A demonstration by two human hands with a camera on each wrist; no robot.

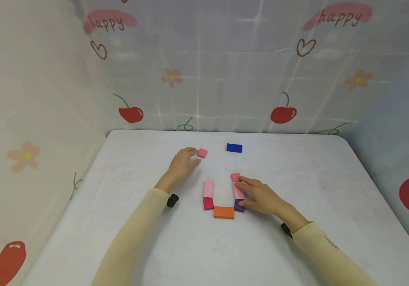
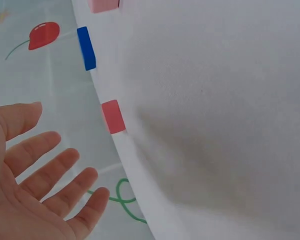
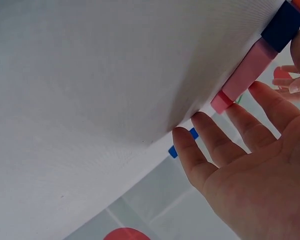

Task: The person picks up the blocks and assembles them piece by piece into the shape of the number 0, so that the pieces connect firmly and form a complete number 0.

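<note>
My left hand point(image 1: 181, 165) hovers beside a small coral-pink block point(image 1: 202, 153) toward the table's far side, and its spread fingers hold nothing in the left wrist view. My right hand point(image 1: 261, 196) lies along the right column of blocks, fingers extended. That column has a small pink block point(image 1: 235, 177), a long light-pink block point(image 1: 239, 193) and a dark purple block point(image 1: 239, 205), with fingertips at or near each. An orange block point(image 1: 223, 212) lies across the near end. On the left stand a light-pink block point(image 1: 208, 188) and a crimson block point(image 1: 208, 204), touching end to end.
A blue block point(image 1: 234, 148) lies near the far edge of the white table point(image 1: 297, 167). Behind the table hangs a printed curtain point(image 1: 225, 71) with cherries and flowers. Similar coverings rise on the left and right sides.
</note>
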